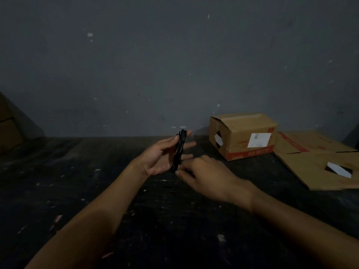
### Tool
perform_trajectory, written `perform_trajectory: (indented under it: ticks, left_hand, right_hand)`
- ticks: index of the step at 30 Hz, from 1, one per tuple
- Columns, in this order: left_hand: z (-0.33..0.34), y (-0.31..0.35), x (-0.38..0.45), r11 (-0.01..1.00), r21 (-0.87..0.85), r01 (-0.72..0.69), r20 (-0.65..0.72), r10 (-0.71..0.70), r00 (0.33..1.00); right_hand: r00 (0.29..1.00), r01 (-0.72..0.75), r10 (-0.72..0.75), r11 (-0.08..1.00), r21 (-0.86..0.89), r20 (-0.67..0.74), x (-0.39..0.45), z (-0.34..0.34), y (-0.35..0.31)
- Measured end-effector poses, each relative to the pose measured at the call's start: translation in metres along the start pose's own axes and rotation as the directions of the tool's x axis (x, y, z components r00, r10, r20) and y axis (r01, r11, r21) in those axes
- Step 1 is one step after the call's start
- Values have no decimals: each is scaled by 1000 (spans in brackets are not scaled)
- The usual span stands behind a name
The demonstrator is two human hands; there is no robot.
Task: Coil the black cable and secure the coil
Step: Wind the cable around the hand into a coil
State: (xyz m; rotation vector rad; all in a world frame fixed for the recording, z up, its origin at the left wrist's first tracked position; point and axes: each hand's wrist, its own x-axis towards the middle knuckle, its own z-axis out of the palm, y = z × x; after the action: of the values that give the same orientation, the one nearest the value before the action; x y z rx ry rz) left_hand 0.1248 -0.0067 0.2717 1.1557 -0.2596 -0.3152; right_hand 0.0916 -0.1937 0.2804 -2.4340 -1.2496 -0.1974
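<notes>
Cardboard box [242, 135], red "KS" print

storeroom: cardboard box [242, 135], scuffed workbench [77, 181]

The black cable [179, 151] is wound into a narrow, elongated coil with pale glints along its twisted strands. It stands nearly upright, edge-on to the camera and leaning slightly right at the top, held above the dark desk [77, 171]. Its upper end sits at the fingertips, and its lower end is too dim to make out
</notes>
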Motion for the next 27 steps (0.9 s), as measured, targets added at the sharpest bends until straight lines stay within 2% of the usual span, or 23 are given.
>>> perform_trajectory:
  ticks: [2,7,12,15,21,24,27]
  left_hand:
    - [-1,-4,0,1000,-23,15,-13,-15,1000]
    - [-4,-18,-1,997,60,51,1,-51,999]
    - [0,-23,-4,995,45,90,76,-93,993]
    - [6,-24,-6,990,70,120,87,-126,988]
    - [10,-22,-11,982,83,172,229,-187,955]
    - [10,-20,-14,980,92,177,256,-196,947]
    - [11,-20,-17,985,60,162,370,-173,913]
  right_hand:
    - [1000,2,-1,998,-66,13,5,-18,2]
    - [999,-40,36,990,-137,-30,20,-59,15]
    - [997,-62,51,977,-205,-60,29,-78,34]
    - [997,-55,45,987,-153,-68,31,-84,41]
    - [996,-19,18,1000,-12,-89,33,-91,52]
    - [987,-24,35,997,74,-155,34,-88,66]
    - [970,-15,46,991,133,-240,31,-77,82]
